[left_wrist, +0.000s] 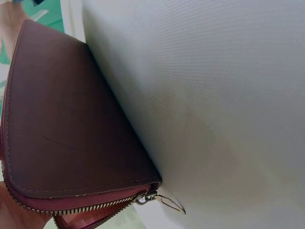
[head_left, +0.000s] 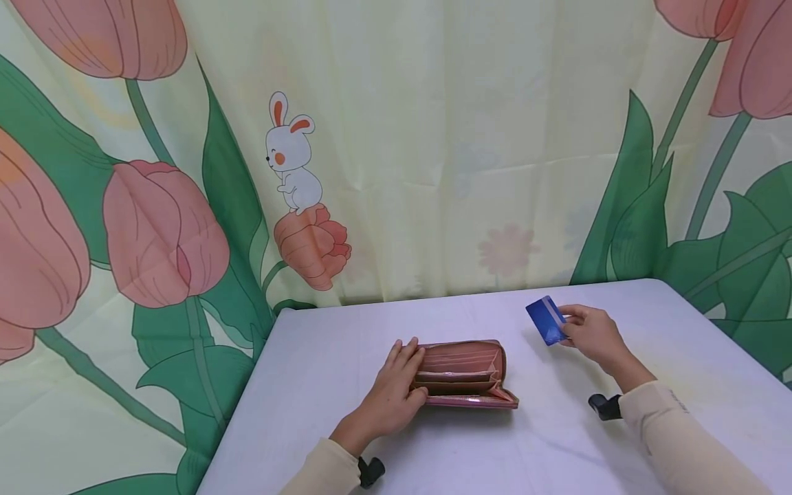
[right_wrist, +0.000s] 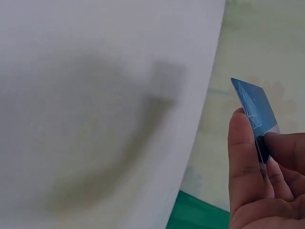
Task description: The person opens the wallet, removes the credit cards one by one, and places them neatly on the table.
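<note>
A pinkish-brown zip wallet [head_left: 470, 400] stands unzipped on the table, its card slots and inner pockets facing up. My left hand [head_left: 390, 392] holds it at the left end, fingers over the back edge and thumb at the front edge. In the left wrist view the wallet's dark outer side [left_wrist: 71, 114] fills the left, with a metal zipper pull [left_wrist: 169, 202] hanging at its lower corner. To the right of the wallet, my right hand [head_left: 590, 333] pinches a blue bank card [head_left: 546, 321] between thumb and fingers, raised above the table. The right wrist view shows the card [right_wrist: 257, 107] tilted nearly upright.
A white-covered table [head_left: 334, 344] lies under both hands. Behind it hangs a curtain [head_left: 421, 172] printed with tulips, leaves and a rabbit. Black wrist-camera mounts [head_left: 605, 407] sit below the wrists.
</note>
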Demonstrator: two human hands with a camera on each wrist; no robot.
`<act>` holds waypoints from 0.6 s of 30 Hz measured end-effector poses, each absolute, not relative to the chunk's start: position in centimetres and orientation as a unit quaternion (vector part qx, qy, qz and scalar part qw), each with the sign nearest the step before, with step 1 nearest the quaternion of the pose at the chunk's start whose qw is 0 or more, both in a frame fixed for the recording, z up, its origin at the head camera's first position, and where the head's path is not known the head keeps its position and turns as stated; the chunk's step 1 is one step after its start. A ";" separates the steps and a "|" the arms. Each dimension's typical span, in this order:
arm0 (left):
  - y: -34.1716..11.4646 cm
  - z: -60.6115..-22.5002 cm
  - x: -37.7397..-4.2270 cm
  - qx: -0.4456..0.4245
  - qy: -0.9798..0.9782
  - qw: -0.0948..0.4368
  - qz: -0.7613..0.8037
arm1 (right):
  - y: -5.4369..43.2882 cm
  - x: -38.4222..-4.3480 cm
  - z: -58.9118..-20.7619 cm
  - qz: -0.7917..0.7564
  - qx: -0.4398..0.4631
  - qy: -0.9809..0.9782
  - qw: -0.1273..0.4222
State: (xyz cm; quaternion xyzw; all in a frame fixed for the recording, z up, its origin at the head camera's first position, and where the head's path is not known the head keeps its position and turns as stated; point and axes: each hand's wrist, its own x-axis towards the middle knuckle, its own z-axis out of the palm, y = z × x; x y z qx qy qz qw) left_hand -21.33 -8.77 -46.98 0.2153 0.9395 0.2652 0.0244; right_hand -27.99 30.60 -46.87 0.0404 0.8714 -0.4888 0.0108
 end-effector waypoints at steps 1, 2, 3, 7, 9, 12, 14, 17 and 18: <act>-8.8 -47.0 -21.3 0.215 0.939 0.024 0.266 | 30.9 -28.0 -47.1 -0.487 0.047 0.872 0.015; -8.8 -47.0 -21.3 0.215 0.939 0.024 0.266 | 31.2 -28.1 -47.3 -0.484 0.053 0.873 0.018; -8.8 -46.9 -21.3 0.215 0.939 0.024 0.267 | 31.6 -28.1 -47.5 -0.482 0.058 0.874 0.021; -8.8 -47.0 -21.3 0.215 0.938 0.027 0.271 | 32.8 -28.2 -48.4 -0.465 0.073 0.882 0.028; -8.8 -47.0 -21.4 0.215 0.937 0.027 0.273 | 33.4 -28.2 -48.8 -0.457 0.079 0.886 0.027; -8.8 -47.1 -21.4 0.216 0.938 0.027 0.272 | 33.9 -28.4 -49.4 -0.453 0.097 0.886 0.036; -8.8 -47.2 -21.4 0.216 0.938 0.026 0.270 | 34.1 -28.5 -49.7 -0.458 0.112 0.881 0.045; -8.8 -47.2 -21.4 0.217 0.938 0.025 0.268 | 34.2 -28.7 -50.0 -0.457 0.135 0.877 0.060; -8.8 -47.2 -21.4 0.217 0.938 0.025 0.268 | 34.3 -28.8 -50.1 -0.456 0.143 0.876 0.064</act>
